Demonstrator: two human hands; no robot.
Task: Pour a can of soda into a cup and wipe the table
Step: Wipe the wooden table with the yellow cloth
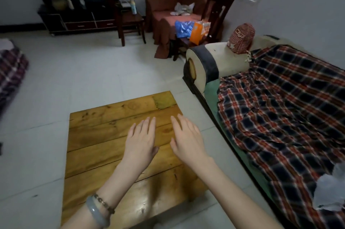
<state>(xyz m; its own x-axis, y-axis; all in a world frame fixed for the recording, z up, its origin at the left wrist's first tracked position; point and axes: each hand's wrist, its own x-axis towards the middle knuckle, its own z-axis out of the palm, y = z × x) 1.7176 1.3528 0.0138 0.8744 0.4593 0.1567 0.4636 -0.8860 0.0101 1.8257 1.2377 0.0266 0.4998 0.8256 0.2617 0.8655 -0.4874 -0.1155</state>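
Note:
A low wooden plank table (97, 135) stands on the tiled floor below me. My left hand (141, 140) and my right hand (186, 138) are stretched out side by side over its far half, palms down, fingers straight, holding nothing. I cannot tell whether they touch the wood. A folded yellowish-green cloth (164, 100) lies on the table's far right corner, beyond my fingertips. No can and no cup are in view.
A sofa with a plaid blanket (280, 107) runs along the right, close to the table. A whitish plastic bag (330, 191) lies on it. Further back stand wooden chairs (128, 17), a brown armchair (168, 10) and a dark cabinet (74, 19).

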